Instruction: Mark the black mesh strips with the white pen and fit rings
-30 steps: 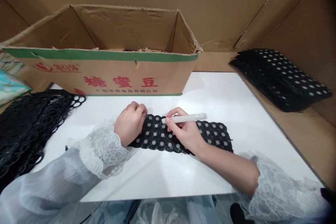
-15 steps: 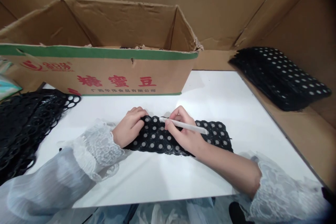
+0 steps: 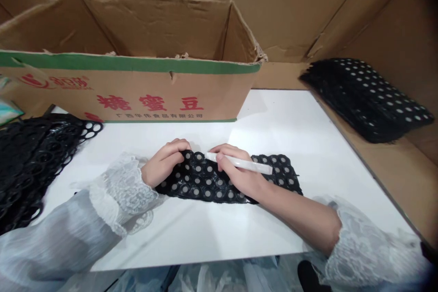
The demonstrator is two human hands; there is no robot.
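A black rubbery sheet of joined rings with pale round dots (image 3: 208, 182) lies across the white table. My left hand (image 3: 164, 162) is closed on its upper left edge, thumb on top and fingers curled over the far side. In my right hand (image 3: 239, 169) is a white pen-like stick (image 3: 253, 165), held like a pen. Its left tip touches or hovers just above the sheet's upper rows; I cannot tell which. The back of this hand covers part of the sheet's middle.
A large open cardboard box (image 3: 164, 86) with red lettering stands behind the hands. Black ring-holed sheets (image 3: 37, 159) are heaped at the left. A stack of dotted black sheets (image 3: 369, 100) leans at the right by the cardboard wall (image 3: 393, 36). Plastic bags (image 3: 212, 278) show below the table's front edge.
My right hand and the white stick's tip have shifted slightly left along the upper rows. My left hand keeps its hold on the sheet. The whole view has tilted a little.
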